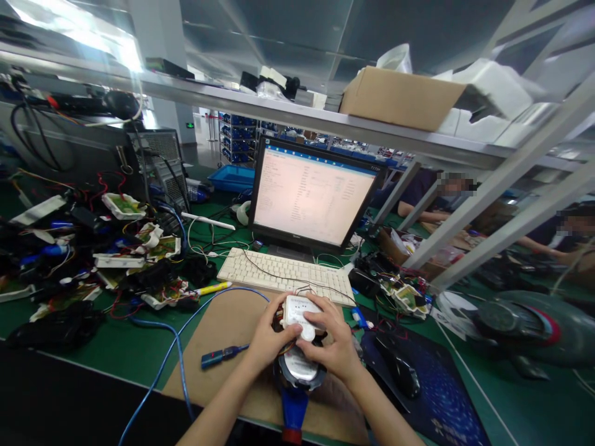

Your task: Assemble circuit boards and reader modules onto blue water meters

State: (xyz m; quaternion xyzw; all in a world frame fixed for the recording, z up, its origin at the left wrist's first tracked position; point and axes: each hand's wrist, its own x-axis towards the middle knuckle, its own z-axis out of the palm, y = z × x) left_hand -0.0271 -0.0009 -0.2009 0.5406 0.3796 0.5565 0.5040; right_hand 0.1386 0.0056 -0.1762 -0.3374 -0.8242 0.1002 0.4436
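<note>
Both hands are around a white plastic module [296, 305] that sits above a round device with a dark rim and a pale face [302, 364]. My left hand [269, 334] grips the module's left side, its thumb near a small white round piece [307, 332]. On the right side, my right hand [335, 337] has its fingers bent over the module and the round piece. A blue and red pipe-like part [294, 412] extends from the device toward me. Thin wires show beside the module; the fingers partly hide its edges.
A cream keyboard [286, 272] and monitor [316, 192] stand ahead. Circuit housings and wires [139, 248] pile up at left. A blue cable [179, 347] crosses the brown board [223, 384]. A black mouse [400, 365] lies right. People sit beyond the metal struts [502, 179].
</note>
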